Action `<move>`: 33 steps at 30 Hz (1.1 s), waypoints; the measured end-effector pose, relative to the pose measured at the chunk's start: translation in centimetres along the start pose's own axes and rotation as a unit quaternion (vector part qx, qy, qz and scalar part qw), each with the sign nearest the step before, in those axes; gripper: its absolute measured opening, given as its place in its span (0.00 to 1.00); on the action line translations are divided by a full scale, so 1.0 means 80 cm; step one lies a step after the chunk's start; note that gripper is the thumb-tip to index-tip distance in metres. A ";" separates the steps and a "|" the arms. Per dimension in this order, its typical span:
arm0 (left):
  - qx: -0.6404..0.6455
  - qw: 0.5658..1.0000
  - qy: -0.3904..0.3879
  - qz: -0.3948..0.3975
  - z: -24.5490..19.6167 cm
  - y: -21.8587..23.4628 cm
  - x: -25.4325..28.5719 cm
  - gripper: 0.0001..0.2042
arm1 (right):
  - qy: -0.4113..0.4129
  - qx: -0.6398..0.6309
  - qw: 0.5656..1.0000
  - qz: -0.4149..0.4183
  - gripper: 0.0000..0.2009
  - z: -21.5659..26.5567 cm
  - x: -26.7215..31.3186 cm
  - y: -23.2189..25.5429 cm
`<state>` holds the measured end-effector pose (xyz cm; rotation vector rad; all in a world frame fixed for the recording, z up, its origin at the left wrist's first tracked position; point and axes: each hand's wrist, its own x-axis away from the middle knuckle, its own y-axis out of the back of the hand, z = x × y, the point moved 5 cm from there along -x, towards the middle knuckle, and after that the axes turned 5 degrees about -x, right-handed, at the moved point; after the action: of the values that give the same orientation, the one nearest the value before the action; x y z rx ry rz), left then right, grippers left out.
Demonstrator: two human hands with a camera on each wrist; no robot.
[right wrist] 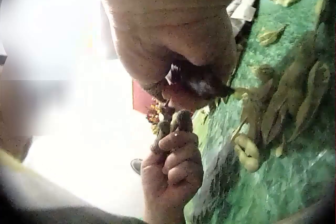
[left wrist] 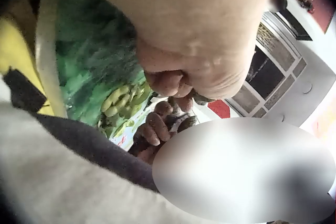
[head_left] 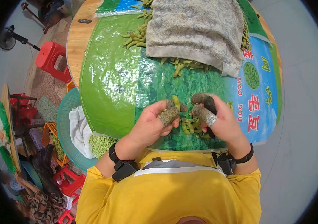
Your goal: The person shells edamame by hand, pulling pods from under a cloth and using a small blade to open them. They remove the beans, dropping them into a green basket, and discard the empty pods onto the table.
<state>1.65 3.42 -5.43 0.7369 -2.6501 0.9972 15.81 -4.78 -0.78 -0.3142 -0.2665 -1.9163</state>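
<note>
A green edamame pod (head_left: 176, 101) is pinched between the thumb and index finger of my left hand (head_left: 154, 120), its tip pointing up. My right hand (head_left: 224, 121) faces it a short way to the right, fingers curled round a slim black tool (head_left: 210, 106) whose kind I cannot tell. Rough brown-grey wraps cover the thumbs and index fingers, with silvery tape on the right thumb wrap (head_left: 205, 115). Between and below the hands lie several pods (head_left: 189, 126) on the green printed sheet (head_left: 110, 74). In the right wrist view, loose pods (right wrist: 283, 103) lie beside the right hand (right wrist: 173, 40).
A patterned towel (head_left: 194, 31) covers a heap of pods (head_left: 138, 37) at the table's far side. Left of my lap stands a teal basket (head_left: 62, 127) with a white cloth (head_left: 79, 128) and shelled beans (head_left: 101, 145). Red stools (head_left: 50, 59) and a seated person (head_left: 43, 201) are farther left.
</note>
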 end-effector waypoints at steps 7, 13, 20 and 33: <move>-0.026 1.000 0.001 -0.010 0.005 0.002 -0.004 0.08 | -0.036 -0.026 0.994 0.098 0.15 -0.024 0.013 -0.004; -0.208 0.978 -0.013 0.005 0.001 -0.008 -0.002 0.04 | -0.049 0.015 0.994 0.101 0.18 -0.021 0.013 -0.007; -0.449 0.876 -0.175 -0.008 -0.006 -0.004 -0.007 0.08 | 0.087 0.065 0.987 0.117 0.21 -0.017 0.007 -0.011; 0.103 0.980 0.064 0.157 0.014 -0.013 0.004 0.08 | -0.147 -0.355 0.892 0.237 0.18 -0.030 0.009 -0.022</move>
<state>1.88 1.92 -5.58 0.2779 -2.6276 1.3648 13.75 -5.56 -2.83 -1.0610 0.3143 -1.4064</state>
